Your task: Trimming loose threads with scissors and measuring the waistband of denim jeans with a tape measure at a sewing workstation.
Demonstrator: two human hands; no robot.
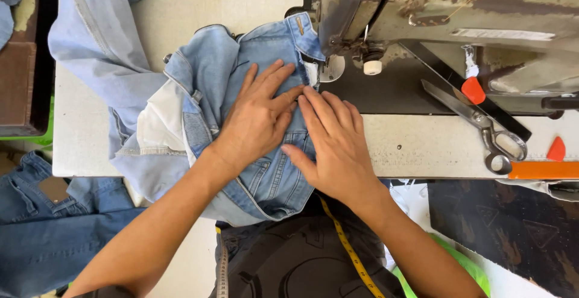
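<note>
A pair of light blue jeans (205,75) lies bunched on the sewing table (422,144), its waistband pushed under the presser foot of an old, worn sewing machine (446,15). My left hand (256,117) lies flat on the denim, fingers spread and pointing toward the needle. My right hand (338,144) presses flat beside it, fingertips touching the left hand's fingers just in front of the foot. Neither hand grips the cloth. The white pocket lining (160,123) shows at the left.
Metal scissors (482,126) lie on the table right of the machine, beside orange chalk pieces (473,90). A yellow tape measure (347,247) hangs at my chest. Darker jeans (42,225) lie piled at the lower left, off the table edge.
</note>
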